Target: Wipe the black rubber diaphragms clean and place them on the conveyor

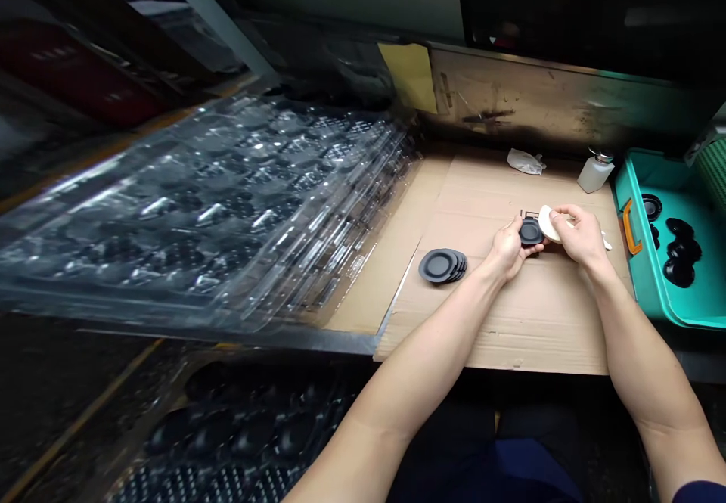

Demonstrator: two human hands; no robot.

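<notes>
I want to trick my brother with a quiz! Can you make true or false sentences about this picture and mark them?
1. The left hand holds a dark disc. True.
2. The bottle stands inside the green bin. False: it's outside, left of it.
3. A pile of dark discs lies on the cardboard. True.
4. The right hand is empty. False: it holds a white thing.
5. The bin's handle is orange. True.

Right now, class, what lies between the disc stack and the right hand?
Left hand, holding a black part, then the white piece, as the head view shows.
</notes>
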